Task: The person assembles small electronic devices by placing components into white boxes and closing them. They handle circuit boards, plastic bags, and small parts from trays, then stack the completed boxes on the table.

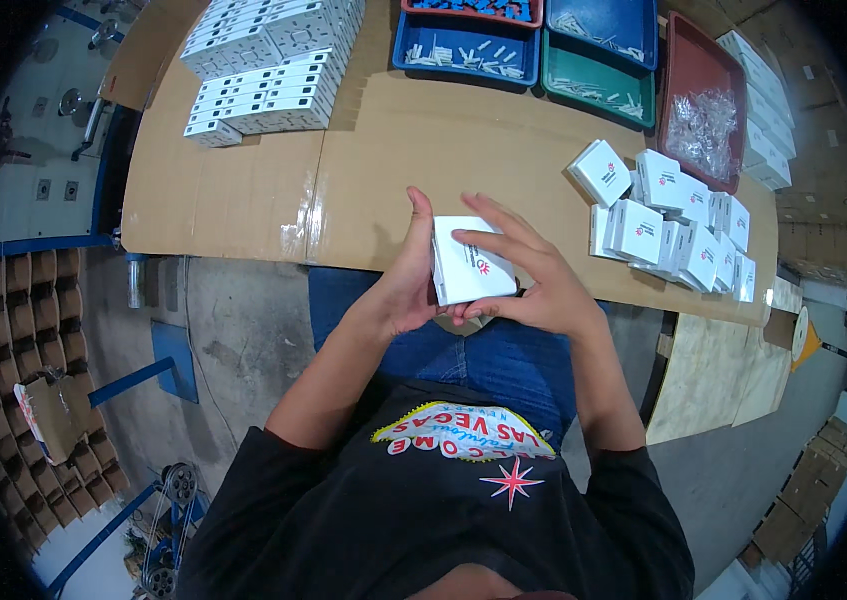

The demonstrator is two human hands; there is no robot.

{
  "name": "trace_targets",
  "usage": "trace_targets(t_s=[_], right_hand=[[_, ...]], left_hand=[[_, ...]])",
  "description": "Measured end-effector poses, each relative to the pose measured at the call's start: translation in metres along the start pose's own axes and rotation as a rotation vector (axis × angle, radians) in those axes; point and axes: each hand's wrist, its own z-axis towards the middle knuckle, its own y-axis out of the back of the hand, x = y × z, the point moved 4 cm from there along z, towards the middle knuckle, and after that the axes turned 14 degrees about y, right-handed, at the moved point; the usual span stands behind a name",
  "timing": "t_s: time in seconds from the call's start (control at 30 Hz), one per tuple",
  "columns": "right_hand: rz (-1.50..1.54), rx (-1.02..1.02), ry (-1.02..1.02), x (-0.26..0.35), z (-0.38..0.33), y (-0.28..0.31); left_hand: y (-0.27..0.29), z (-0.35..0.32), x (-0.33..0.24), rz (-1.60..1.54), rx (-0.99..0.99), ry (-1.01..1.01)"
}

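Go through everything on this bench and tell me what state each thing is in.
small white box: closed, held between both hands
left hand: gripping the box's left side
right hand: fingers spread over the box top
loose white boxes: closed, piled untidily
flat white cartons: stacked in rows
blue tray: holds small white parts

Blue trays [463, 48], green tray [595, 80], red tray [703, 100], white box pile [678, 225].

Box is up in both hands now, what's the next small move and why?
Probably set the small white box down with the pile of white boxes to the right: both the left hand and right hand hold it, and it looks closed.
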Motion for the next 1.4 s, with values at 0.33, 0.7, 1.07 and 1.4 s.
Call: trace_targets(t_s=[0.33, 0.7, 1.07, 1.4], right_hand=[[-0.217, -0.172, -0.008, -0.007, -0.009, -0.008], [-0.345, -0.113, 0.046, -0.006, -0.014, -0.011], [-0.328, -0.070, 0.001, -0.006, -0.010, -0.015], [-0.285, -0.120, -0.041, -0.017, -0.015, 0.007]], left_hand=[[-0.012, 0.009, 0.023, -0.251, 0.135, -0.192], [-0.031, 0.008, 0.025, -0.276, 0.021, -0.232], [-0.024, 0.014, 0.029, -0.352, 0.001, -0.251], [-0.005, 0.020, 0.024, -0.227, -0.050, -0.270]])
